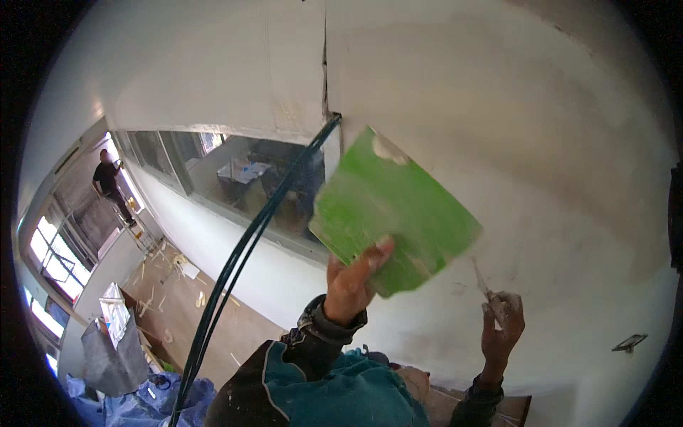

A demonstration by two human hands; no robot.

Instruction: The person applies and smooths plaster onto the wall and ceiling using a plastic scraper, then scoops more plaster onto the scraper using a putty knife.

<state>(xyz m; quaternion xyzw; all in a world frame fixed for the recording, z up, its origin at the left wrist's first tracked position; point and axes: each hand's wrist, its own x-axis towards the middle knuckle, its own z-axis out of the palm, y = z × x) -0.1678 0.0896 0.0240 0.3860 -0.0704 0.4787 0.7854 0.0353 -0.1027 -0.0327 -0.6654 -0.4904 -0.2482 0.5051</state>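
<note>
A flat, roughly four-sided green board (405,203) with worn edges and a pale patch at its top corner is raised in front of the wall (555,185). My left hand (352,281) is closed on its lower edge, the thumb lying across the green face. Lower and to the right, my right hand (505,320) is closed round a small putty knife (481,276), its thin blade pointing up and left. The blade is close to the wall; whether it touches I cannot tell. Faint smudges mark the plaster beside it.
Dark cables (260,220) run from a wall gap down past my left. Beyond is an interior window (249,178). A person (108,178) stands on a ladder (142,235) far left. Scraps litter the floor (185,292); blue sheeting (160,395) lies lower left. An outlet hole (629,344) is at right.
</note>
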